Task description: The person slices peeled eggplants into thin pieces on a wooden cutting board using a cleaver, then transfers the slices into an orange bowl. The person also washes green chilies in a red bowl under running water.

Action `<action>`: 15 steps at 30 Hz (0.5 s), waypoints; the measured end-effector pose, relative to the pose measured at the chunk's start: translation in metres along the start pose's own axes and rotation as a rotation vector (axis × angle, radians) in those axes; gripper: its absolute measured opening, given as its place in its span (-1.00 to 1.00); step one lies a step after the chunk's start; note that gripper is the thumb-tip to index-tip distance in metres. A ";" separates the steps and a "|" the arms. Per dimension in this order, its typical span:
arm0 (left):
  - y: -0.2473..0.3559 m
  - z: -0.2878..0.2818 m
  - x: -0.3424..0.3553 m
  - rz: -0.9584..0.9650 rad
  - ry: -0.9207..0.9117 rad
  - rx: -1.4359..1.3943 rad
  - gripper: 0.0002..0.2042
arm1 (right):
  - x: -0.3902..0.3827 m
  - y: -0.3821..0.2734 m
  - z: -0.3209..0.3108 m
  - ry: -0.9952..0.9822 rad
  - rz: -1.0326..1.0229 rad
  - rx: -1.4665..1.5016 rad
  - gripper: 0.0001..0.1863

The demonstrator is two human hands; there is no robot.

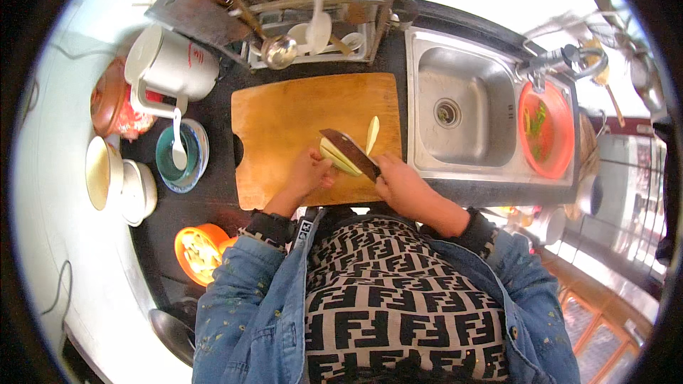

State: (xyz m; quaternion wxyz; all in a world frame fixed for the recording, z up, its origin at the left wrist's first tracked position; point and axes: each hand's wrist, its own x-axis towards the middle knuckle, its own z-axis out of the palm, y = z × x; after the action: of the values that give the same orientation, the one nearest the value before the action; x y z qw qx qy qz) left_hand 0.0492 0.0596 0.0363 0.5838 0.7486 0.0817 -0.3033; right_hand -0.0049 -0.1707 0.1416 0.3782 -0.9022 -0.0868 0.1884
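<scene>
Now the right hand (400,185) grips a knife (348,151), the left hand (309,173) holding pale vegetable (343,163)

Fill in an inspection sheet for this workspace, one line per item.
Surface: wooden cutting board on a dark countertop.
Job's things: knife over the cut pale green vegetable; a separate slice on the board.
Clutter: white pitcher, green bowl with a white spoon and orange bowl at left.
Hands: right hand grips the knife handle; left hand is at the vegetable, its grip unclear.
Cables: thin dark cord at far left.
Surroundings: steel sink at right, red basin beside it; ladle beyond the board.
</scene>
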 end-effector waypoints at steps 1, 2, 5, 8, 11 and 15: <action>0.011 -0.011 0.005 0.053 0.025 0.225 -0.79 | -0.008 0.004 -0.007 0.063 0.017 0.019 -0.72; 0.022 -0.015 0.008 0.030 0.047 0.466 -0.79 | -0.016 0.008 -0.013 0.129 0.028 0.036 -0.72; 0.058 -0.006 0.032 0.363 0.040 0.692 -0.72 | -0.033 0.028 -0.027 0.293 0.126 0.143 -0.70; 0.086 0.029 0.065 0.713 -0.144 0.855 -0.67 | -0.049 0.045 -0.026 0.365 0.263 0.170 -0.75; 0.091 0.063 0.081 0.697 -0.354 0.947 -0.67 | -0.063 0.058 -0.021 0.384 0.238 0.184 -0.74; 0.088 0.072 0.095 0.626 -0.477 0.922 -0.75 | -0.077 0.067 -0.014 0.423 0.270 0.242 -0.73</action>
State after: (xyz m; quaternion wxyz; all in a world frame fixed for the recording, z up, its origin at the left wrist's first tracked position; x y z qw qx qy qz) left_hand 0.1414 -0.0557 0.0468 0.2628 0.8244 -0.4152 -0.2808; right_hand -0.0689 -0.2499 0.1242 0.4645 -0.8731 0.1381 0.0535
